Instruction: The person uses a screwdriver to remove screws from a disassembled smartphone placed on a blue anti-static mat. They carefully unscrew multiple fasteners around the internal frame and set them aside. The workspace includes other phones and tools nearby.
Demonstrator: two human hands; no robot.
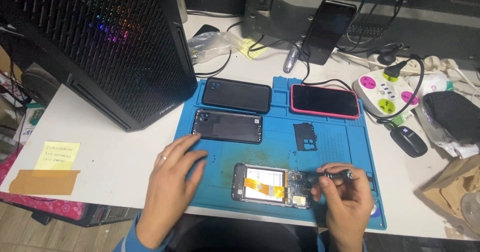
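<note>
Item: opened phone (270, 184), back off, orange flex ribbons and board bare, lying flat at the near edge of the blue repair mat (280, 147); right hand (345, 199) closed around a small screwdriver (330, 174), tip at the board end. Left hand (172, 182) spread flat and empty on the mat's left side, apart from the phone. Risk: unbraced, the phone could skid under the tool; a slipped tip might gouge a ribbon, or a freed screw roll toward the removed back cover (227, 126).

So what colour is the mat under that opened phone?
Blue, seen in the head view: the mat lies under the opened phone.
</note>
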